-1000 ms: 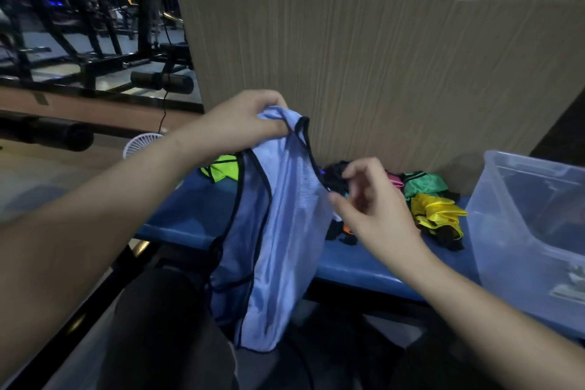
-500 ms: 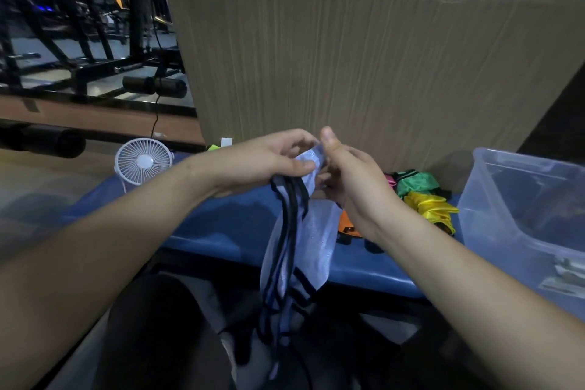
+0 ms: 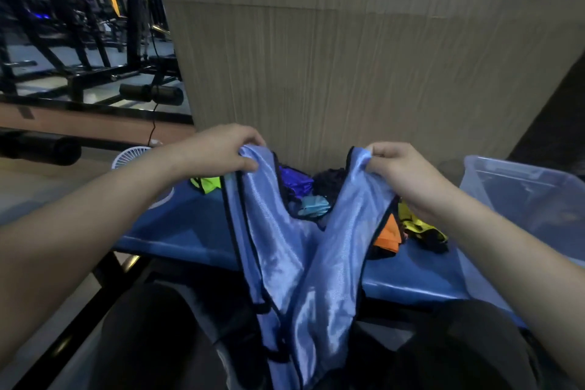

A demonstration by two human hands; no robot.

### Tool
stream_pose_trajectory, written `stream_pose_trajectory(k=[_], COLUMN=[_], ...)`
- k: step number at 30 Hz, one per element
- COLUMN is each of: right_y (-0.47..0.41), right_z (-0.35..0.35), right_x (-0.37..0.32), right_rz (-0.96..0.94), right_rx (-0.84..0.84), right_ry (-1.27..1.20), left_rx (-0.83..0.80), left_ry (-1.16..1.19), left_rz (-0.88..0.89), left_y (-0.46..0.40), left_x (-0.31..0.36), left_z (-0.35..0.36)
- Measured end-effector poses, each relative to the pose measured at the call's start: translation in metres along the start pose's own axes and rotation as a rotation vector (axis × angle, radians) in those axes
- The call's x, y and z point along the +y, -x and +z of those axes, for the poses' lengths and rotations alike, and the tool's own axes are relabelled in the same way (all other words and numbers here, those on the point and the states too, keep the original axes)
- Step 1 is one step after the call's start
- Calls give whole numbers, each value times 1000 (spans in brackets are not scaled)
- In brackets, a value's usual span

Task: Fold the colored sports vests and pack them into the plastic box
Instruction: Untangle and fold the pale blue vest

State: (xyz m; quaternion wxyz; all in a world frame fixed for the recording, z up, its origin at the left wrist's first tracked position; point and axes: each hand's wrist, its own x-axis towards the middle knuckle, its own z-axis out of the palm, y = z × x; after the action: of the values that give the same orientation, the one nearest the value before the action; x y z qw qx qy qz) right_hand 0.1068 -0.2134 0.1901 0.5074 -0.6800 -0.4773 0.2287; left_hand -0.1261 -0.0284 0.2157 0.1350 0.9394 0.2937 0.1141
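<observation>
Currently left hand (image 3: 218, 149) and right hand (image 3: 402, 171) each pinch a shoulder strap of the light-blue vest (image 3: 294, 250), which hangs over the blue bench (image 3: 177, 231) edge. Risk: slick fabric slips from a pinch, or the hem drags off-bench. Half a second ago the hands met, vest bunched; now it's spread. Plastic box (image 3: 519, 190) waits at right.

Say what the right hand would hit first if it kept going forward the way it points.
Probably the dark vest heaped on the bench, just beyond the right hand holding the blue vest; depth is uncertain.
</observation>
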Motion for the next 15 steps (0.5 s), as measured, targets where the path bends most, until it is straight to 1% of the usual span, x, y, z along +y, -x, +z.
stream_pose_trajectory(k=[3, 5, 8, 10, 13, 15], right_y=[-5, -6, -2, 1, 5, 8], right_z=[-20, -29, -40, -48, -60, -65], right_x=[3, 2, -6, -12, -23, -29], right_rz=[-69, -94, -126, -144, -145, -167], right_rx=[58, 87, 141, 159, 128, 108], right_ry=[270, 400, 565, 640, 684, 699], left_rx=[-32, -27, 16, 25, 41, 81], left_ry=[-178, -273, -319, -349, -355, -296], left_rz=[-54, -103, -247, -304, -279, -219], left_y=[-5, -8, -9, -7, -1, 2], left_x=[-8, -13, -24, -28, -20, -10], left_z=[-4, -6, -13, -22, -38, -46])
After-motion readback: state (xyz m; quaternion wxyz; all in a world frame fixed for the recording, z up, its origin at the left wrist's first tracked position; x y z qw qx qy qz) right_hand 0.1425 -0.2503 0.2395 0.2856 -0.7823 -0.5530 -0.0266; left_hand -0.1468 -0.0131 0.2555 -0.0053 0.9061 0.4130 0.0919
